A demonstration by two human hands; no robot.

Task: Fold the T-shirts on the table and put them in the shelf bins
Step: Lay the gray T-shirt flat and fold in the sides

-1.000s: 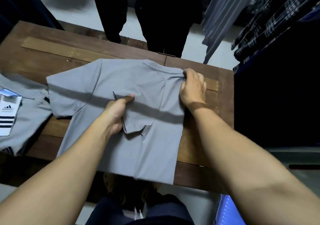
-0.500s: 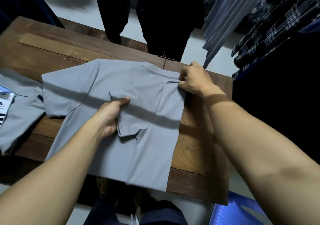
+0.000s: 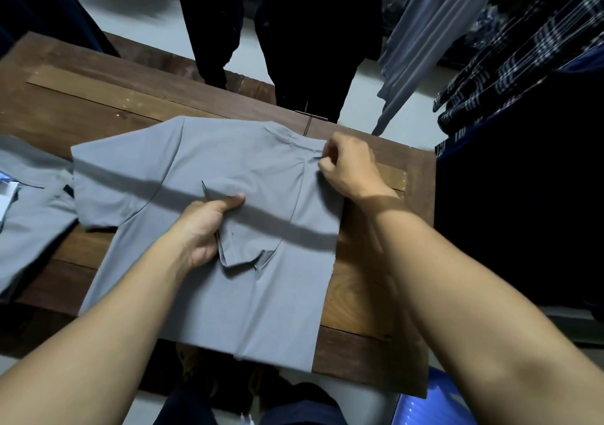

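A grey T-shirt lies flat across the wooden table, its hem hanging over the near edge. Its right side is folded in, with the right sleeve lying on the middle of the body. My left hand grips the edge of that folded sleeve, thumb on top. At the shirt's top right corner, near the shoulder, my right hand pinches the cloth with curled fingers. The left sleeve lies spread out to the left.
Another grey shirt with a white tag lies at the table's left edge. A person in dark trousers stands beyond the table. Clothes hang at the right. A blue stool shows below right.
My right hand has shifted from lying over the shirt's right edge to pinching the top right corner. The view has moved slightly; my left hand keeps its grip.
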